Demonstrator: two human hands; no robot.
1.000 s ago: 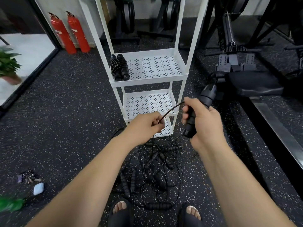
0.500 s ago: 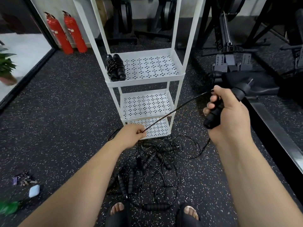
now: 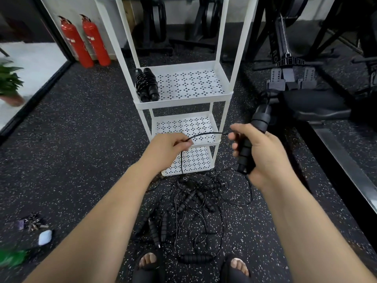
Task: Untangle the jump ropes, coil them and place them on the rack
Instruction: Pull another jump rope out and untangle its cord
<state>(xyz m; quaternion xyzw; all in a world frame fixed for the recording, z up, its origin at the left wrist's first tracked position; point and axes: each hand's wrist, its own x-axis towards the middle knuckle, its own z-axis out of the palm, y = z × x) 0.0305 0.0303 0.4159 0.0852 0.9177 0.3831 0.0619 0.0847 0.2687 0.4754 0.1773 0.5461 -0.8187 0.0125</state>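
Pinching one cord (image 3: 204,134), gripping one handle (image 3: 245,149)

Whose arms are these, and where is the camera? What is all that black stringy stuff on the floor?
There is no machine here. The arms belong to a person wearing a camera on the head, so you see what they see when they look down. The right hand grips the black handle of a jump rope. The left hand pinches its thin cord, which runs across to the right hand. On the speckled floor, in front of the person's sandals, lies a tangled pile of jump ropes. Behind it stands a white rack with one coiled rope on a shelf. Two red fire extinguishers stand by the wall.
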